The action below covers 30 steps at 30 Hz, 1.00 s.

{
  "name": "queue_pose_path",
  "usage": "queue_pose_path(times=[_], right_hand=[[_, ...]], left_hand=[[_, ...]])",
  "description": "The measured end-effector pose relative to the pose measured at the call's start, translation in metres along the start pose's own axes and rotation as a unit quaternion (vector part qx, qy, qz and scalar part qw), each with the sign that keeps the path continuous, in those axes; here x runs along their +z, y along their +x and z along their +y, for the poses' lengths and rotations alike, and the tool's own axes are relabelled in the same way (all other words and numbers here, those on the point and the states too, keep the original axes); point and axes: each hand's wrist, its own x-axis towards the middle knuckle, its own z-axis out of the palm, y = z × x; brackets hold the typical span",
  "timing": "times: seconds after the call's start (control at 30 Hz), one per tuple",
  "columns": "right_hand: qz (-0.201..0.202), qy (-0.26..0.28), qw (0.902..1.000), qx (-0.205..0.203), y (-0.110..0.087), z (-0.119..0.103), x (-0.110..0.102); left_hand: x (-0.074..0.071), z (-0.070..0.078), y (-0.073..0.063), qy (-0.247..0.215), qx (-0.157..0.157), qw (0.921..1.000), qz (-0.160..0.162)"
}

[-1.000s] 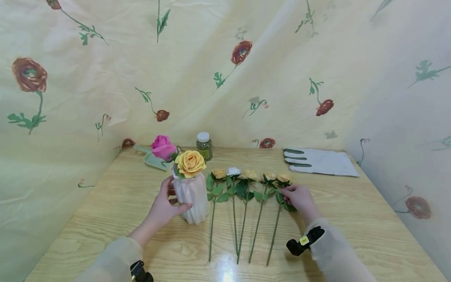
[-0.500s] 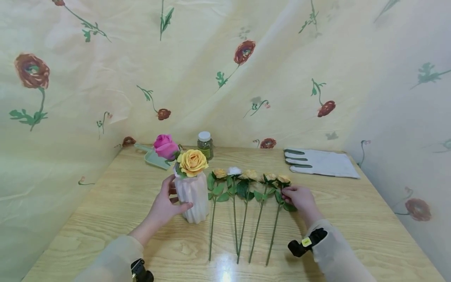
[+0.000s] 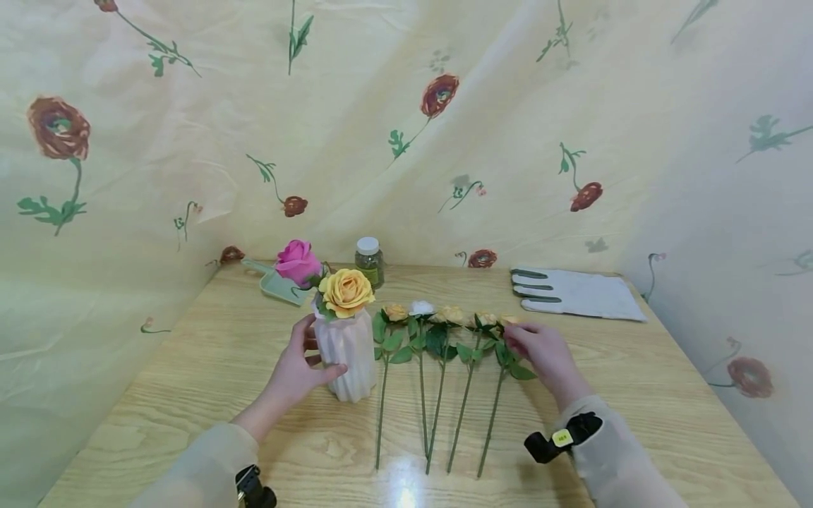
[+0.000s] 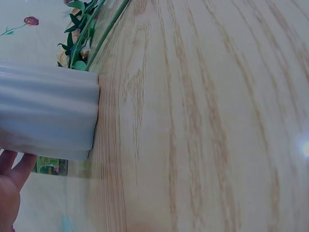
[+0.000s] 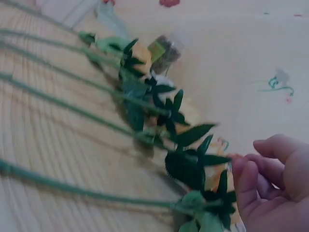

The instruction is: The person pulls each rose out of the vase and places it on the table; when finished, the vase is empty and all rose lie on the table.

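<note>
My left hand point(image 3: 303, 363) grips a white ribbed vase point(image 3: 348, 360), thumb across its front and fingers behind. Out of the vase rise a pink rose point(image 3: 298, 263) and a yellow rose point(image 3: 346, 293). In the left wrist view the vase point(image 4: 46, 111) stands sideways in the picture. My right hand point(image 3: 543, 349) is at the head of the rightmost pale yellow rose point(image 3: 510, 321), fingertips pinched together there and covering part of its petals. In the right wrist view the curled fingers point(image 5: 246, 179) meet beside its petals and dark leaves; their exact contact is hidden.
Several long-stemmed roses lie in a row right of the vase, one of them a white rose point(image 3: 421, 308). Behind stand a lidded jar point(image 3: 370, 264) and a green scoop point(image 3: 279, 288). A work glove point(image 3: 584, 293) lies at the table's point(image 3: 648, 395) back right.
My right hand has shifted slightly up, from the rightmost rose's upper stem to its flower head. My left hand and the vase have stayed put, and the roses lie almost as before.
</note>
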Motion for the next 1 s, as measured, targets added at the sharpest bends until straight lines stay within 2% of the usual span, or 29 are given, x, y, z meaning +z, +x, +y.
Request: queue_pose_path(times=[0.17, 0.3, 0.43, 0.53, 0.63, 0.73, 0.87, 1.0], right_hand=[[-0.014, 0.071, 0.9972, -0.018, -0.001, -0.02, 0.011], [-0.017, 0.085, 0.9959, -0.024, -0.004, -0.038, 0.028], [-0.041, 0.08, 0.9953, -0.036, -0.004, -0.058, 0.052], [-0.065, 0.079, 0.9928, -0.063, -0.004, -0.074, 0.072], [-0.09, 0.073, 0.9878, -0.103, -0.006, -0.088, 0.089], [-0.113, 0.046, 0.9825, -0.14, -0.008, -0.102, 0.104], [-0.141, 0.033, 0.9732, -0.178, -0.013, -0.116, 0.121], [-0.153, 0.028, 0.9669, -0.202, -0.017, -0.127, 0.135]], left_hand=[[0.002, 0.002, 0.001, -0.001, 0.005, 1.0, 0.003], [0.003, 0.003, 0.001, -0.001, 0.005, 1.0, 0.004], [0.002, 0.002, -0.001, 0.001, 0.001, 1.0, 0.01], [0.003, 0.001, -0.002, -0.002, 0.004, 0.9999, 0.01], [0.002, 0.001, -0.002, -0.003, 0.008, 0.9999, 0.007], [0.002, 0.001, -0.002, -0.003, 0.005, 1.0, 0.007], [0.002, 0.0, -0.002, 0.004, 0.001, 1.0, 0.006], [0.002, -0.002, -0.001, 0.008, 0.012, 0.9999, 0.008]])
